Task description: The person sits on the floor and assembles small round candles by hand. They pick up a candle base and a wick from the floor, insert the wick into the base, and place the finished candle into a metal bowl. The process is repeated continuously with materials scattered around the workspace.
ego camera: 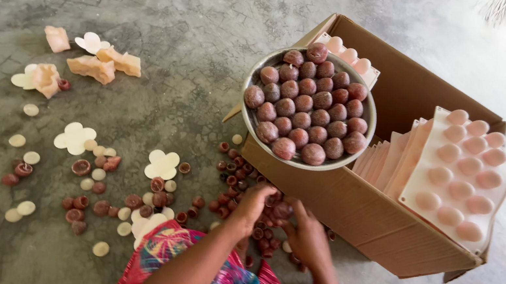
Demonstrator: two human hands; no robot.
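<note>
At lower centre we find the left hand (252, 206) and right hand (305, 234) both curled around one dark red round piece (283, 210), judged to be mid-assembly. Beyond, loose halves (231, 182) litter the floor (185, 14). Next comes a careful lift to the full metal bowl (246, 111) on the cardboard box (349, 208), right of centre.

Both hands (279, 215) on brown ball (283, 210) — bowl (245, 111) above
</note>
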